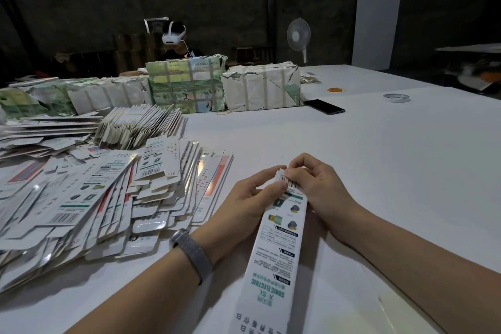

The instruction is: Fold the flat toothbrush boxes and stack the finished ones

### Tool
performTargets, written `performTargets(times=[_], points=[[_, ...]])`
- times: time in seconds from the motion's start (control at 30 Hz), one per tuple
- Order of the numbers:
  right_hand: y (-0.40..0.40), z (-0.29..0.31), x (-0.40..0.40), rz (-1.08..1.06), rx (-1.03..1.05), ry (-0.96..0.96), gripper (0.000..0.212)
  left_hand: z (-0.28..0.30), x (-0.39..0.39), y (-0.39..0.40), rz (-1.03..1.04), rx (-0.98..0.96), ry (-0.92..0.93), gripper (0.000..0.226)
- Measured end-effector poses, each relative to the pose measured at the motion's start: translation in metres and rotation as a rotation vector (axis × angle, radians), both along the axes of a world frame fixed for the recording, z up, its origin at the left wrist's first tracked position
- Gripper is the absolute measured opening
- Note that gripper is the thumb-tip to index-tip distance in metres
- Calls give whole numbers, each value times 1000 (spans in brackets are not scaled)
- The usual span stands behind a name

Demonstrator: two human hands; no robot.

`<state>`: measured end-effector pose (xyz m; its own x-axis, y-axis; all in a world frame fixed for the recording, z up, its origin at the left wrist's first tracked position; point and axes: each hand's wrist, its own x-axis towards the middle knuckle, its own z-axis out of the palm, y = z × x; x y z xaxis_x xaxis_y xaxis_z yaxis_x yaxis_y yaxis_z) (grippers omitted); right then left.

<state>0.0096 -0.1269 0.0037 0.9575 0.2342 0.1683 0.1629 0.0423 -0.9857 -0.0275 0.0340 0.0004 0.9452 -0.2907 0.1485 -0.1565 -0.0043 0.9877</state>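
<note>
A long white toothbrush box [273, 257] with green print runs from the bottom edge up to my hands. My left hand [248, 200] grips its far end from the left, thumb on the barcode. My right hand [314, 184] pinches the end flaps from the right, fingers curled over the tip. A big heap of flat boxes [89, 198] spreads over the table's left side. A banded bundle of flat boxes [141, 127] lies behind the heap.
Wrapped paper bales [260, 87] line the back of the white table [379, 171]. A black phone [324, 106], a tape roll [396, 97] and rubber bands [336, 89] lie at the far right. A person with a headset [174, 40] sits behind the bales, and a fan [298, 35] stands near them.
</note>
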Motion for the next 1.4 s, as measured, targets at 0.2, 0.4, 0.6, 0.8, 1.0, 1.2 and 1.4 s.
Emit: performTargets(times=[0.2, 0.4, 0.6, 0.8, 1.0, 1.2, 1.4], points=[[0, 0, -1, -11, 3, 3, 31, -2, 2, 3, -17, 6, 36, 46], [0, 0, 0, -5, 24, 7, 31, -2, 2, 4, -37, -13, 44, 47], [-1, 0, 1, 4, 20, 11, 34, 0, 1, 4, -41, -11, 23, 45], [-4, 1, 0, 43, 45, 21, 38, 0, 0, 6, -47, -41, 28, 34], [-3, -3, 1, 61, 19, -28, 35, -2, 1, 7, -43, -124, 55, 22], [-2, -8, 3, 42, 51, -68, 14, -6, 3, 7, 21, -213, 36, 14], [-2, -11, 5, 52, 70, -65, 15, -6, 3, 8, 24, -197, 41, 16]])
